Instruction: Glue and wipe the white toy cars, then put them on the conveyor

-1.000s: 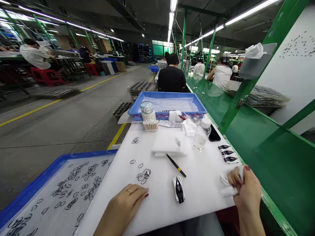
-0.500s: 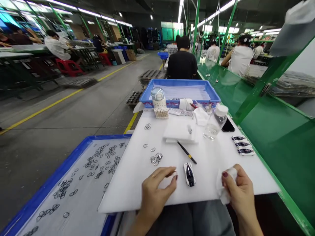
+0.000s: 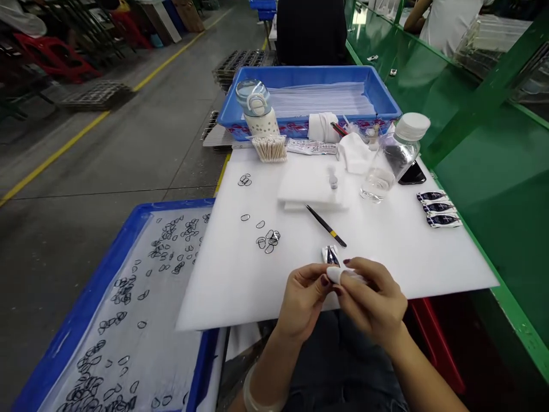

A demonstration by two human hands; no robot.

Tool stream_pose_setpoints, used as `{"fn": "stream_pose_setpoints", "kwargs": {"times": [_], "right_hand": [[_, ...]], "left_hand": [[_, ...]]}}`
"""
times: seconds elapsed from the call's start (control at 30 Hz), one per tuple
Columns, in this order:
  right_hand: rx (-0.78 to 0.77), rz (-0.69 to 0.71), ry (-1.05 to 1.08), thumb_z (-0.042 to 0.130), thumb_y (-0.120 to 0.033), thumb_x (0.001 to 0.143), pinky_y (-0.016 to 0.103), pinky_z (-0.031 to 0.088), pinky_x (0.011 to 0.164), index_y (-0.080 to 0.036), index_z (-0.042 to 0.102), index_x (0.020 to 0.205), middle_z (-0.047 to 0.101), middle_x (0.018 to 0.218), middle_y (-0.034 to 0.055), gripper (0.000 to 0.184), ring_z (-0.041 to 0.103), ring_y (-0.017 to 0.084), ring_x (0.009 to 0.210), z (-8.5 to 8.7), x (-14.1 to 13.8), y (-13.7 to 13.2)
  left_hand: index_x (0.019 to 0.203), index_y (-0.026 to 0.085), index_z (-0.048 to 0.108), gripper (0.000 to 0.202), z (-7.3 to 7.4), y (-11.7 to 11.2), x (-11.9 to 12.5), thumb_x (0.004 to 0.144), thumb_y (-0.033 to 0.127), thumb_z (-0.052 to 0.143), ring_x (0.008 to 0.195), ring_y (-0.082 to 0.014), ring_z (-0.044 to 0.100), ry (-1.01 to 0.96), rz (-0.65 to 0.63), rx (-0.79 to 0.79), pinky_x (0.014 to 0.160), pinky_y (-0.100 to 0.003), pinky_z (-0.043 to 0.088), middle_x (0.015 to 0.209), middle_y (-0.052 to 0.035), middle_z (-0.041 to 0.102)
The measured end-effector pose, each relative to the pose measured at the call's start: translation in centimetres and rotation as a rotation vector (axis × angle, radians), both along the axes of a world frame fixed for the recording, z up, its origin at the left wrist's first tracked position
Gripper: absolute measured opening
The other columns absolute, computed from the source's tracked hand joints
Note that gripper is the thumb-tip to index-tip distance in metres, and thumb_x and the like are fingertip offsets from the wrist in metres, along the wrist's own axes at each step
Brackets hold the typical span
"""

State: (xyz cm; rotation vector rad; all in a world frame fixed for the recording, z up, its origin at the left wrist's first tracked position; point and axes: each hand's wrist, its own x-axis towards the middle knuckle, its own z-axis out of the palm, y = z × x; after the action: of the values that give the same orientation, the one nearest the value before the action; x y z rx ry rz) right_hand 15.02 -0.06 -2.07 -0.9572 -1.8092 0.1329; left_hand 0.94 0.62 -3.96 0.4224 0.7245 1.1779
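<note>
In front of my body my two hands meet, fingertips touching, over the near edge of the white work board [image 3: 227, 286]. My right hand [image 3: 375, 297] is closed on a white cloth [image 3: 335, 274], part of it wrapped over a fingertip. Against that cloth my left hand [image 3: 302, 300] is pinched shut; whatever lies between its thumb and finger is too small and covered to make out. Just behind the fingers lies a small white and dark toy car [image 3: 330, 253], partly hidden by them. Black tweezers [image 3: 326, 226] with a yellow band rest beyond it.
Thin black rings [image 3: 269, 240] lie at the board's left, with many more in the blue-rimmed tray [image 3: 128, 220] beside it. Several toy cars [image 3: 441, 209] line the right edge. Farther back stand a clear bottle [image 3: 390, 157], cotton swabs [image 3: 271, 150], a cup [image 3: 259, 109] and a blue bin [image 3: 309, 71].
My hands, apart before, have come together in front of the toy car. The right hand has brought the white cloth leftward to the left fingertips. The view has tilted down.
</note>
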Motion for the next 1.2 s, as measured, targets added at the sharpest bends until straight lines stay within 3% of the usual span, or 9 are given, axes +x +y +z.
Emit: {"fn": "stream_pose_setpoints", "kwargs": {"times": [0.13, 0.27, 0.47, 0.63, 0.73, 0.87, 0.93, 1.03, 1.2], "right_hand": [[0.073, 0.011, -0.196, 0.061, -0.011, 0.086, 0.023, 0.052, 0.052, -0.017, 0.069, 0.095, 0.065, 0.089, 0.0071, 0.013, 0.061, 0.012, 0.064, 1.3, 0.9, 0.2], [0.069, -0.032, -0.213, 0.063, -0.011, 0.087, 0.022, 0.054, 0.058, -0.017, 0.068, 0.096, 0.065, 0.094, 0.0075, 0.012, 0.063, 0.012, 0.070, 2.2, 1.4, 0.4], [0.044, 0.104, -0.353, 0.056, -0.016, 0.089, 0.025, 0.050, 0.051, -0.018, 0.066, 0.089, 0.065, 0.082, 0.0050, 0.010, 0.060, 0.012, 0.061, 2.8, 1.6, 0.3], [0.034, -0.141, -0.217, 0.067, -0.006, 0.082, 0.024, 0.048, 0.050, -0.021, 0.067, 0.096, 0.066, 0.085, 0.0043, 0.020, 0.059, 0.011, 0.061, 3.3, 4.1, -0.1], [-0.049, -0.125, -0.070, 0.066, -0.003, 0.083, 0.023, 0.048, 0.052, -0.020, 0.068, 0.096, 0.065, 0.084, 0.0041, 0.022, 0.062, 0.012, 0.067, 2.3, 4.5, -0.3], [-0.283, -0.098, 0.079, 0.062, -0.006, 0.087, 0.024, 0.050, 0.057, -0.020, 0.069, 0.091, 0.066, 0.083, 0.0030, 0.016, 0.064, 0.013, 0.069, 0.4, 3.6, -0.4], [-0.400, -0.094, 0.084, 0.061, -0.008, 0.088, 0.024, 0.050, 0.058, -0.019, 0.069, 0.088, 0.066, 0.080, 0.0024, 0.013, 0.064, 0.012, 0.068, -0.3, 3.1, -0.4], [-0.520, -0.091, 0.038, 0.060, -0.012, 0.089, 0.023, 0.049, 0.058, -0.018, 0.070, 0.087, 0.067, 0.079, 0.0019, 0.012, 0.063, 0.012, 0.067, -0.8, 2.4, -0.2], [-0.627, -0.091, -0.038, 0.061, -0.017, 0.091, 0.022, 0.043, 0.053, -0.019, 0.070, 0.088, 0.065, 0.077, 0.0003, 0.010, 0.060, 0.010, 0.062, -1.0, 1.9, 0.4]], "left_hand": [[0.073, 0.021, 0.081, 0.025, -0.1, -0.1, 0.1, 0.058, 0.036, 0.094, 0.062, -0.0099, 0.068, 0.011, 0.034, -0.011, 0.065, -0.017, 0.057, 0.070, -0.0029, 0.076], [0.073, 0.021, 0.081, 0.025, -0.1, -0.2, 0.0, 0.058, 0.036, 0.094, 0.061, -0.0106, 0.069, -0.005, 0.013, -0.001, 0.063, -0.018, 0.058, 0.070, -0.0033, 0.076], [0.076, 0.024, 0.081, 0.021, -0.1, -0.3, 0.0, 0.062, 0.035, 0.093, 0.066, -0.0092, 0.072, -0.017, 0.007, 0.028, 0.067, -0.012, 0.058, 0.073, -0.0023, 0.078], [0.081, 0.026, 0.082, 0.017, -0.1, -0.4, -0.6, 0.070, 0.038, 0.088, 0.071, -0.0100, 0.074, 0.050, -0.057, 0.127, 0.071, -0.013, 0.060, 0.079, -0.0018, 0.079], [0.088, 0.027, 0.081, 0.014, -0.2, -0.6, -1.4, 0.076, 0.035, 0.084, 0.075, -0.0114, 0.074, 0.303, -0.018, 0.259, 0.073, -0.016, 0.061, 0.081, -0.0005, 0.079], [0.095, 0.021, 0.077, 0.017, -0.5, -0.9, -2.0, 0.081, 0.011, 0.077, 0.079, -0.0127, 0.071, 1.041, 0.224, 0.667, 0.075, -0.021, 0.060, 0.088, -0.0022, 0.077], [0.097, 0.016, 0.075, 0.018, -0.7, -0.9, -1.7, 0.082, 0.006, 0.074, 0.078, -0.0138, 0.069, 1.275, 0.292, 0.878, 0.073, -0.024, 0.059, 0.087, -0.0041, 0.075], [0.102, 0.013, 0.071, 0.020, -1.1, -0.8, -1.0, 0.084, 0.005, 0.071, 0.079, -0.0153, 0.067, 1.408, 0.310, 1.032, 0.072, -0.028, 0.059, 0.088, -0.0054, 0.072], [0.104, 0.012, 0.071, 0.018, -1.3, -0.7, -0.5, 0.086, 0.008, 0.070, 0.080, -0.0171, 0.065, 1.507, 0.305, 1.007, 0.069, -0.029, 0.058, 0.089, -0.0064, 0.069]]}}
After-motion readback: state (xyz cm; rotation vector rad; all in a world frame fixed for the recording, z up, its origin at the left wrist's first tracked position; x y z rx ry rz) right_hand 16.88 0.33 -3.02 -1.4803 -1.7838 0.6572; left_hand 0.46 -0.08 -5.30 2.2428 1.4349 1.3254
